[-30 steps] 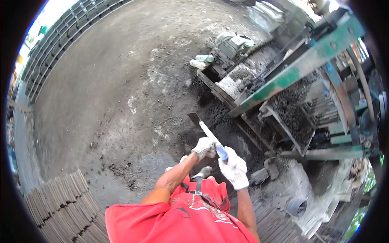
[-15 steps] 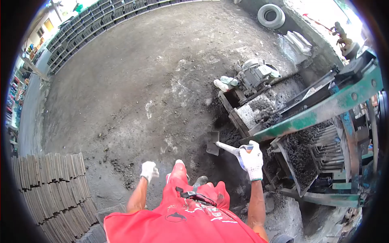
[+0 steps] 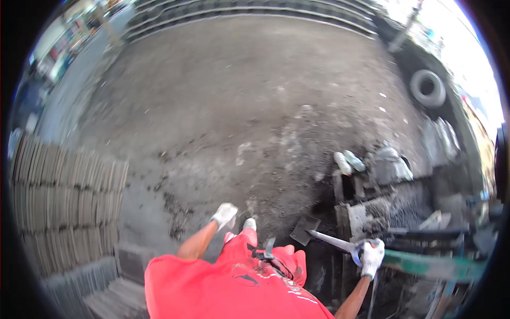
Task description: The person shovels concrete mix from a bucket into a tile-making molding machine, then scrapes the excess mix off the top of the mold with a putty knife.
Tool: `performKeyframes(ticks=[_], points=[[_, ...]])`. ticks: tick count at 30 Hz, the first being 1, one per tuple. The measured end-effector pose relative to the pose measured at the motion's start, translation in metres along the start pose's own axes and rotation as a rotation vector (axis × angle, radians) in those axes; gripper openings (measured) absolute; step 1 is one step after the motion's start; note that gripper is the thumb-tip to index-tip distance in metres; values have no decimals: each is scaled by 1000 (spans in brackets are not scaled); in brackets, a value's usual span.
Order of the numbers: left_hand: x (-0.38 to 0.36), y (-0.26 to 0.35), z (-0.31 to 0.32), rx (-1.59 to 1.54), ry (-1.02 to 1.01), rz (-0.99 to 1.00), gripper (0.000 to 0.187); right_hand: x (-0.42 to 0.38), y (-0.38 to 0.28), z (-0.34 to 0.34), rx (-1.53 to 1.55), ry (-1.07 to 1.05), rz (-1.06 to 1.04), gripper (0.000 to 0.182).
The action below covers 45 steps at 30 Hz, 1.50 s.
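My right hand, in a white work glove, is closed round the handle of a short shovel. The shovel's flat, dark blade points left, low over the dirt in front of my feet. Away from the shovel, my left hand, also in a white glove, hangs in front of my left side with nothing in it. Its fingers are loosely bent and the thumb stands a little apart. To the right, a green metal beam of a machine runs close beside my right hand.
Stacked thin grey slabs rise at the left, with lower stacks near my side. A motor and two bottles sit on the machine at right. A tyre leans by the wall. Long stacked rows line the far edge.
My view has swung right to left, so the slab stacks show more and the machine sits lower right. My right hand still grips the shovel and is farther out; my left hand has swung forward.
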<state>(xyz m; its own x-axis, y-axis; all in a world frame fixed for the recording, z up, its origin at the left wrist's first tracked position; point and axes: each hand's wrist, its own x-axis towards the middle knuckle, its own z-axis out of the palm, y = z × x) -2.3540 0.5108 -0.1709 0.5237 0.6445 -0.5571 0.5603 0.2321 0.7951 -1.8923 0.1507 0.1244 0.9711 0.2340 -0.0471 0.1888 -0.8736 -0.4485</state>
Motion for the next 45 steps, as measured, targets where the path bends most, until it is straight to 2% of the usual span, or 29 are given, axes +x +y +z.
performKeyframes(ticks=[1,4,6,7,8,10,13,14,16,17,19,20,22,25,26,28,29,31,33,35,38,39,40,41,42,43,44,45], points=[[-25,72,-16,-350,81,-329,23,9,3,2,9,-31,7,50],[-4,111,-46,-443,171,-304,19,36,18,5,8,-55,-25,44],[8,118,-54,-488,213,-303,19,53,27,3,-43,-64,-25,41],[13,110,-51,-486,220,-304,18,62,43,11,-21,55,-99,26],[17,110,-50,-448,221,-337,19,68,47,7,-52,90,-157,25],[24,97,-43,-429,179,-414,16,53,-10,-26,-201,5,8,40],[35,63,-23,-434,85,-450,15,77,9,-27,-362,35,144,42],[54,27,-14,-47,14,-220,21,84,9,-31,-411,28,174,44],[83,-12,-2,679,29,196,41,105,32,-27,-453,62,196,42],[89,13,-7,486,58,33,41,110,28,-30,-391,63,239,38],[47,120,6,71,88,-320,42,115,42,-29,-413,87,272,35],[48,140,10,-157,93,-491,48,117,40,-31,-432,101,277,35],[95,106,13,244,65,-152,44,124,58,-28,-412,112,277,35],[148,127,6,731,-105,214,39,109,47,-35,-374,141,316,35],[152,153,5,483,-113,62,34,122,106,-14,-181,198,265,23],[148,226,5,-21,-58,-233,29,121,122,-16,-121,153,278,21],[161,241,7,-118,-38,-312,23,119,125,-18,-162,188,275,21],[186,250,6,-134,-67,-267,21,115,114,-24,-237,229,288,22],[198,265,0,-77,-97,-231,20,103,105,-26,-182,261,290,23],[205,286,7,-48,-125,-234,19,99,122,-24,-167,288,265,22],[219,297,14,59,-171,-247,22,96,138,-19,-201,291,341,25],[224,290,13,37,-177,-167,24,100,155,-13,-138,285,375,23],[224,280,15,7,-175,-99,26,104,174,-8,-165,307,255,18],[214,291,15,-11,-149,-164,26,109,184,-4,182,210,318,13],[206,302,14,-33,-131,-228,27,87,66,-34,-428,219,365,36],[204,294,14,-96,-118,-277,25,96,81,-33,-343,107,361,37],[201,285,13,-159,-109,-322,24,97,75,-27,-358,237,328,33],[196,273,12,-177,-78,-288,22,103,81,-22,-199,276,407,27]])
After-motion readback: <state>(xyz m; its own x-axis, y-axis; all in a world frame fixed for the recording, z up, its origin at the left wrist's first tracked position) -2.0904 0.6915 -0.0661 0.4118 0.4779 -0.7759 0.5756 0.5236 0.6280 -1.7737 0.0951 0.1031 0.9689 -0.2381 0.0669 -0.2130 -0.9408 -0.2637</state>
